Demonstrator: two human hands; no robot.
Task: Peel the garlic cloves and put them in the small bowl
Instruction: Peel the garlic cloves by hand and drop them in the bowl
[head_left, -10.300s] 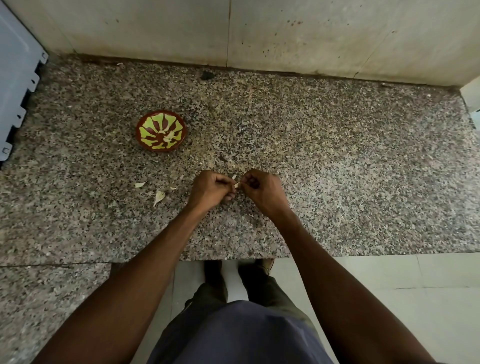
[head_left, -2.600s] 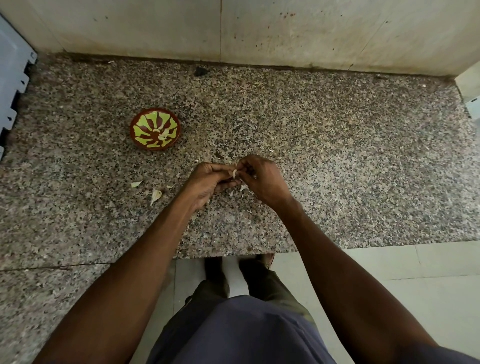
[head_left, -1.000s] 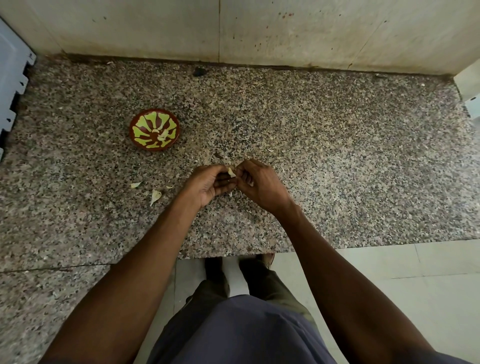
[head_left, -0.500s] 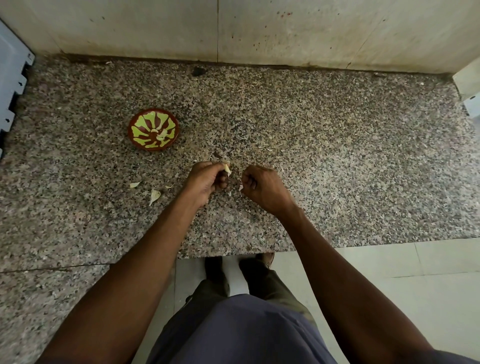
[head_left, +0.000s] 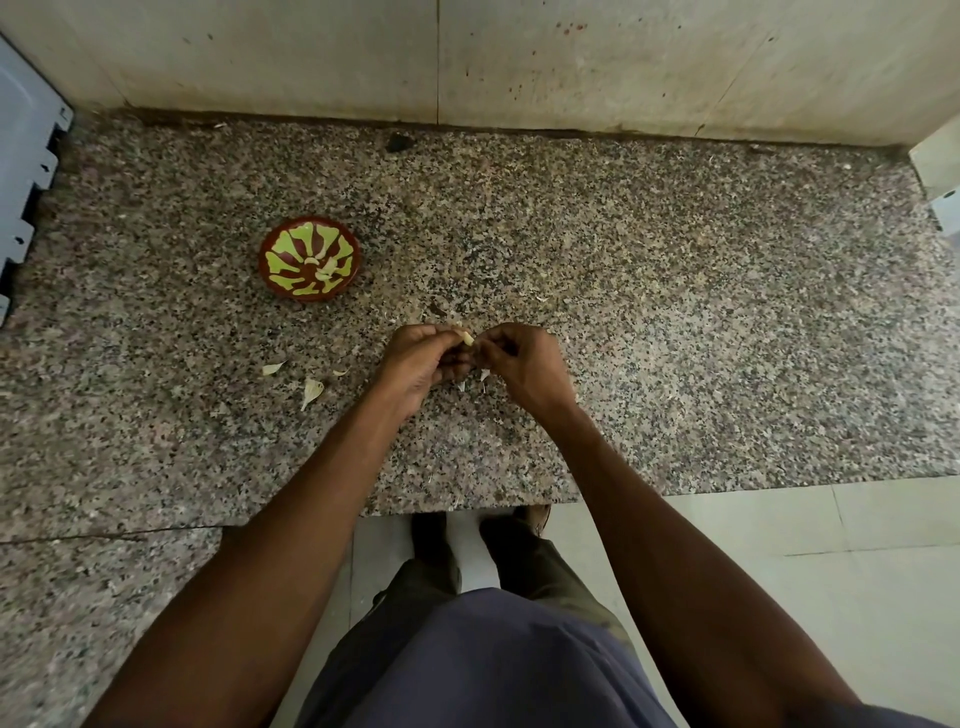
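Observation:
My left hand (head_left: 421, 358) pinches a pale garlic clove (head_left: 468, 339) whose tip pokes out above the fingers. Right beside it, my right hand (head_left: 522, 364) has its fingertips curled in and touching the clove. Both hands hover just above the speckled granite counter (head_left: 675, 322). The small bowl (head_left: 310, 257), brown with a yellow-green petal pattern, sits up and to the left of my hands; a couple of peeled cloves (head_left: 327, 266) lie in it.
Bits of garlic skin (head_left: 310, 391) lie on the counter left of my hands, and small scraps (head_left: 480, 382) lie under them. A wall rises behind the counter. A grey-blue object (head_left: 26, 171) stands at the left edge. The counter's front edge is near my legs.
Half a second ago my hands were apart, the right one away from the clove. Now the right hand has come back to the clove held by the left.

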